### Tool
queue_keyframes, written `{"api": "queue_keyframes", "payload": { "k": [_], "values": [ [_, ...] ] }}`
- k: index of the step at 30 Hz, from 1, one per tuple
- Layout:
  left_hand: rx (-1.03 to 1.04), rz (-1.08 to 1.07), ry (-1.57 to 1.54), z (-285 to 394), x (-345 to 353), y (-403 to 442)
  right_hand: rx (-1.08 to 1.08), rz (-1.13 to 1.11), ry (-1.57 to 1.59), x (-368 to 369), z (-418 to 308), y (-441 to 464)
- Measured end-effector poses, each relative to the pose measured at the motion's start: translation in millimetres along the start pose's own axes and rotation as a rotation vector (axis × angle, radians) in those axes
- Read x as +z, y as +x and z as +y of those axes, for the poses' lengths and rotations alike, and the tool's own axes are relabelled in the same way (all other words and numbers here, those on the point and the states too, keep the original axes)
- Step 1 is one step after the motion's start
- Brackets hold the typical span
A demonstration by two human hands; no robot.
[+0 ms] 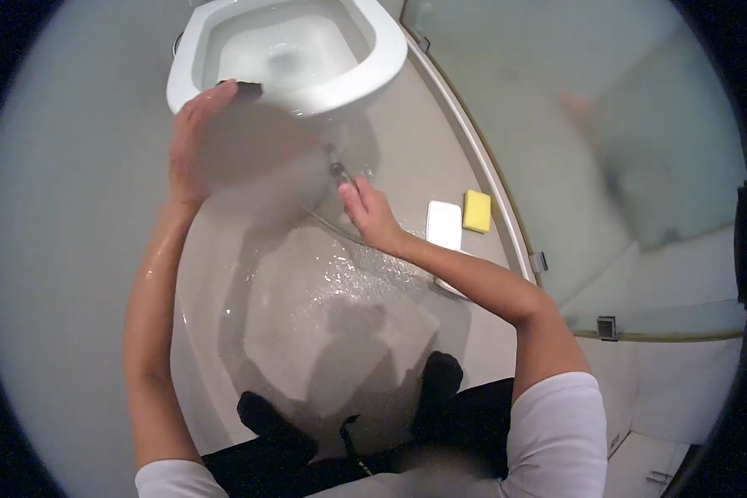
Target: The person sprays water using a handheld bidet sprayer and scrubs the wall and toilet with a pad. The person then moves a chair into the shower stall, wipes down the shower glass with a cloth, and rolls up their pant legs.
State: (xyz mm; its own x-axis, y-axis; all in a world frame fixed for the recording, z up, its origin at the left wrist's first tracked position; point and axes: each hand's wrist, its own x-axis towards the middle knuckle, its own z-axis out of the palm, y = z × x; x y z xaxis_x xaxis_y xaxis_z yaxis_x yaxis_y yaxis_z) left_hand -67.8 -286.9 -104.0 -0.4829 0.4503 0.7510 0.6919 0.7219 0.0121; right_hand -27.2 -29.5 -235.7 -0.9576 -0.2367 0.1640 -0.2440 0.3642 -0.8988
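Observation:
My right hand (372,217) is closed around the handle of a spray nozzle (336,168), whose head points up and left. A thin hose (332,226) runs beside it, low over the wet floor. My left hand (192,141) is raised near the toilet's front rim, its fingers bent around something with a dark edge (242,87). A grey-brown blur covers most of what it holds, so its kind cannot be made out. Just beyond both hands stands the white toilet (386,50), with its bowl uncovered and water inside.
On the beige floor (282,290), water splashes and glints below my right hand. A yellow sponge (476,211) and a white rectangular item (444,224) lie right of it, and another white thing is partly behind my forearm. A curved glass shower screen (548,166) borders the right.

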Motion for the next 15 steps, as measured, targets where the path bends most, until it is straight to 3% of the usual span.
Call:
{"api": "queue_keyframes", "payload": {
  "k": [7,11,13,15],
  "values": [
    [0.015,0.069,-0.006,-11.7,11.8,0.9,0.437,0.102,0.687,-19.1,18.7,8.2],
    [0.002,0.138,0.000,-13.8,20.3,-1.7,0.454,0.131,0.789,-28.5,32.5,21.5],
    [0.011,0.175,0.000,-14.1,17.9,-2.8,0.361,0.066,0.787,-30.5,30.5,21.6],
    [0.025,0.169,0.002,-8.0,14.8,1.6,0.296,0.023,0.646,-32.8,27.5,13.5]
  ]
}}
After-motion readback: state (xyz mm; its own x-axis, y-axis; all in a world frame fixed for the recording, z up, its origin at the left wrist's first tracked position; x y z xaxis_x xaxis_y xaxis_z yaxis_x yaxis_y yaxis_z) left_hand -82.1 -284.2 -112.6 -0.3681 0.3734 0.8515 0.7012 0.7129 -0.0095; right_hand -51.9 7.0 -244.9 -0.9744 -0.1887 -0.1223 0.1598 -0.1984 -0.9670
